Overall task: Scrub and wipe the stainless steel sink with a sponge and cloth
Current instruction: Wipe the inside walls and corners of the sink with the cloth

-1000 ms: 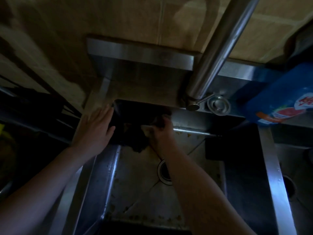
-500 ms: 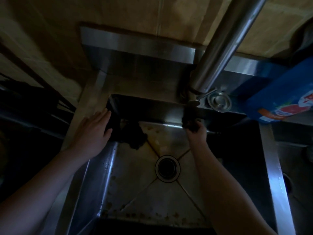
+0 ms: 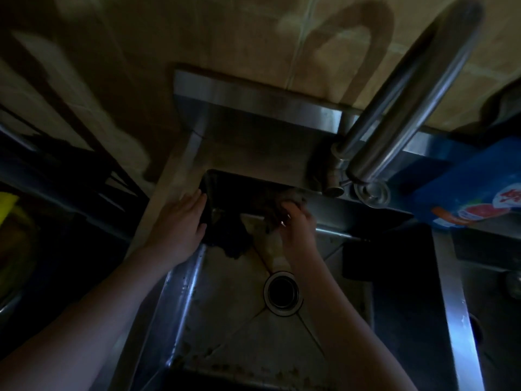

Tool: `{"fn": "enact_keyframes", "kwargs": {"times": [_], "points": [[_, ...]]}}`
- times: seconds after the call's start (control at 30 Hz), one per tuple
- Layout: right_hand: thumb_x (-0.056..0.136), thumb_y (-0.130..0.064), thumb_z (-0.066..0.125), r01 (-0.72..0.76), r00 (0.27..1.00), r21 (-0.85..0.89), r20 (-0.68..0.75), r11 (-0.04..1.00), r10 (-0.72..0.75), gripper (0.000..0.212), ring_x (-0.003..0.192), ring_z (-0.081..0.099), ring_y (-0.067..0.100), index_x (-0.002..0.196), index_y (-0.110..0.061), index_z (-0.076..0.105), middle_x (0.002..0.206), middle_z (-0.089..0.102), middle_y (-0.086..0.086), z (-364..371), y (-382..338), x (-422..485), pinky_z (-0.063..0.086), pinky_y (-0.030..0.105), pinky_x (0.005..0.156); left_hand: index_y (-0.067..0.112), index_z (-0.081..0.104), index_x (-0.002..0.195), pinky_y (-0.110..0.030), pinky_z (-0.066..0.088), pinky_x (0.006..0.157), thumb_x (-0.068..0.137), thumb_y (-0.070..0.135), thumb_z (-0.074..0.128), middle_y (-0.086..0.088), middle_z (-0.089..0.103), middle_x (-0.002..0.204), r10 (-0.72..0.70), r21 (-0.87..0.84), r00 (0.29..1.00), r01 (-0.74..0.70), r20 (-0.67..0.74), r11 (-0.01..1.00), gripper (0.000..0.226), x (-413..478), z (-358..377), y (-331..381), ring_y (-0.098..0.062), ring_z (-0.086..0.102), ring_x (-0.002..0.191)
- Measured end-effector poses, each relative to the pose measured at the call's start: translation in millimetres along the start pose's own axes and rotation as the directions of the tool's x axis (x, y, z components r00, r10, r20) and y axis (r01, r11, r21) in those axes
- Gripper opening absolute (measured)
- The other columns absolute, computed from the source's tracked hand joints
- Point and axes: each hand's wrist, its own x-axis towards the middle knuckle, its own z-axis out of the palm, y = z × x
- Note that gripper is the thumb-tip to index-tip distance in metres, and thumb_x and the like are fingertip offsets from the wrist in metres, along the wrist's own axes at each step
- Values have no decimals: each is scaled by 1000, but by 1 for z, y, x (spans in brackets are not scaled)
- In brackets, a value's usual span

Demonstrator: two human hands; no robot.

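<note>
The stainless steel sink [image 3: 183,300] lies below me in dim light, its drain [image 3: 282,293] near the middle of a stained floor. My left hand [image 3: 180,224] rests flat on the sink's left rim at the far corner, fingers spread, touching a dark cloth [image 3: 225,235] that hangs down inside the corner. My right hand [image 3: 296,227] is closed on a dark scrubbing pad [image 3: 282,203] and presses it against the sink's back wall, just left of the tap base.
A steel tap [image 3: 400,108] arches over the back right of the sink. A blue detergent bag [image 3: 473,190] stands at the right. A second basin [image 3: 493,292] lies beyond the right rim. A dark rack [image 3: 56,170] fills the left side.
My right hand swept along the back wall to the right, under the tap, and has come back left toward the middle. My left hand has stayed on the left rim.
</note>
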Motion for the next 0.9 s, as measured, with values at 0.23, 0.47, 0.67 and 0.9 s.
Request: {"fn": "enact_keyframes", "kwargs": {"times": [0.23, 0.47, 0.67, 0.9], "points": [[77, -4, 68, 446, 872, -481, 45, 755, -487, 12, 76, 63, 24, 83, -14, 64, 80, 68, 9, 19, -40, -3, 53, 37, 68, 7, 22, 146, -34, 21, 109, 91, 22, 51, -14, 24, 153, 40, -55, 999, -40, -4, 998, 64, -1, -3, -4, -27, 26, 139], [83, -2, 59, 419, 803, -816, 127, 399, -582, 54, 125, 49, 29, 135, -1, 45, 134, 52, 19, 34, -49, 51, 34, 26, 101, 10, 11, 148, -31, 14, 112, 96, 29, 42, -8, 13, 157, 58, -31, 998, -59, -6, 998, 64, -2, 2, -10, -23, 18, 142], [80, -1, 60, 495, 787, -835, 313, 241, -532, 50, 119, 51, 34, 129, -1, 50, 129, 54, 19, 44, -36, 61, 39, 33, 98, 10, 12, 148, -32, 12, 113, 96, 29, 41, -8, 12, 157, 66, -38, 998, -67, -19, 997, 63, -2, 5, -11, -22, 17, 143], [72, 6, 57, 663, 732, -715, 557, 222, -393, 47, 109, 56, 24, 117, -7, 60, 118, 60, 13, 62, -11, 39, 40, 21, 92, 8, 20, 147, -33, 17, 112, 94, 21, 47, -12, 23, 154, 64, -109, 997, -68, -37, 992, 61, -4, -2, -10, -25, 24, 140]]}}
